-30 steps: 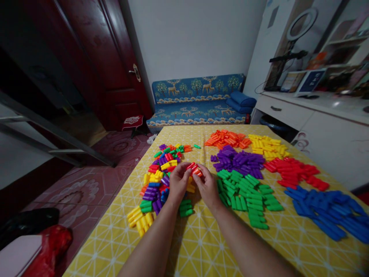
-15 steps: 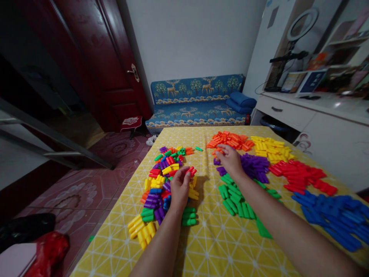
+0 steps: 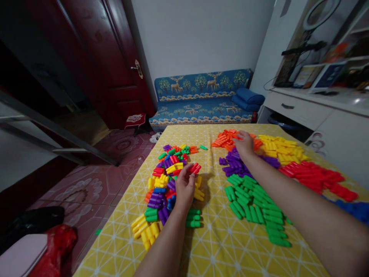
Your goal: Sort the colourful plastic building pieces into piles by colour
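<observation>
My left hand [image 3: 185, 188] is closed on a red toy building block [image 3: 195, 168] with rounded, bullet-like pegs, which sticks out past the fingertips. Under and around that hand lies a mixed heap of yellow [image 3: 160, 181], purple [image 3: 155, 201], green and blue blocks, some of it hidden by the hand and wrist. My right hand [image 3: 245, 144] reaches down onto the orange block pile [image 3: 226, 138] at the far side of the table. Its fingers are bent and blurred among the orange pieces, so a grip there cannot be made out.
Sorted piles of purple [image 3: 235, 163], green [image 3: 250, 198], yellow [image 3: 282, 149], red [image 3: 313, 175] and blue [image 3: 350, 209] blocks lie on the right. A single green block [image 3: 203, 147] lies near the back. Beyond the yellow-covered table [image 3: 219, 250] stands a blue sofa [image 3: 198, 102].
My right hand has moved right and away from me, carrying an orange block from beside the purple pieces to the orange pile. My left hand keeps the red block. The view has shifted slightly.
</observation>
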Demonstrator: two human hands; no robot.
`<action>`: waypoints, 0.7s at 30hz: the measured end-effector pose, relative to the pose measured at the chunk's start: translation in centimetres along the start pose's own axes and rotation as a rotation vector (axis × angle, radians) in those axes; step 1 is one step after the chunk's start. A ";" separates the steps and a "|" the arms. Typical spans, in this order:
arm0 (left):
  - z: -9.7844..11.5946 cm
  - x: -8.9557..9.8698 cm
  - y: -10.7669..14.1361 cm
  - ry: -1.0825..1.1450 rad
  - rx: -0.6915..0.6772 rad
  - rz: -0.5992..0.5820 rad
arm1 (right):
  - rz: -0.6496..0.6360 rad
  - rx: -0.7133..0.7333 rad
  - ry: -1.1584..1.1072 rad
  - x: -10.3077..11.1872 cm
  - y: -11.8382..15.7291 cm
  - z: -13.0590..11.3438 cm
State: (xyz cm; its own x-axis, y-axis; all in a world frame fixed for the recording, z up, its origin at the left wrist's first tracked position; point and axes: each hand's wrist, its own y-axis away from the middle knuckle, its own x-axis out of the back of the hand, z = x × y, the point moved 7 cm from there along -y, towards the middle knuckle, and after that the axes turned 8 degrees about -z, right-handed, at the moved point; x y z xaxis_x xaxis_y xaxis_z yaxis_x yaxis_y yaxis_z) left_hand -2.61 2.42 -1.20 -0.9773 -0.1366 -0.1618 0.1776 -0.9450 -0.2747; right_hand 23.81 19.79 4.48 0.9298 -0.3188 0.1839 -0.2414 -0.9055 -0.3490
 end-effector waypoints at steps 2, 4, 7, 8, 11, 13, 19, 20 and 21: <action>0.0 -0.1 -0.1 0.019 -0.017 -0.010 | -0.110 -0.034 -0.027 -1.9 2.9 -1.0; 0.1 -0.2 -0.1 0.036 -0.028 -0.023 | -0.296 -0.043 -0.047 -4.3 6.5 -2.3; 0.1 -0.3 -0.2 0.043 -0.025 -0.033 | -0.659 0.026 -0.061 -7.9 12.2 -4.8; 0.1 -0.3 -0.2 0.045 -0.023 -0.038 | -0.733 0.067 -0.043 -8.4 13.6 -5.4; 0.0 -0.6 -0.1 0.037 -0.006 -0.077 | -0.735 0.145 0.059 -8.2 15.9 -6.4; 0.0 -0.8 0.0 0.019 0.009 -0.120 | -0.699 0.146 0.095 -7.4 16.5 -6.5; 0.3 -1.2 0.2 -0.068 -0.010 -0.157 | -0.498 0.145 0.076 -1.5 15.4 -5.7; 0.4 -1.1 0.2 -0.083 -0.010 -0.146 | -0.428 0.131 0.065 0.7 14.6 -5.2; 0.4 -1.0 0.2 -0.095 -0.008 -0.136 | -0.348 0.110 0.061 3.2 13.7 -4.5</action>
State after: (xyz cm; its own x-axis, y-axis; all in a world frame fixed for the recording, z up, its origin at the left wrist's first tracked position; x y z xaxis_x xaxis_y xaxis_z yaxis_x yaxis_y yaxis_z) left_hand -1.65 2.28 -0.70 -0.9989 -0.0351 -0.0323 0.0431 -0.9544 -0.2954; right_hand 22.23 5.12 4.43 0.9318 -0.0162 0.3625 0.1208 -0.9281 -0.3521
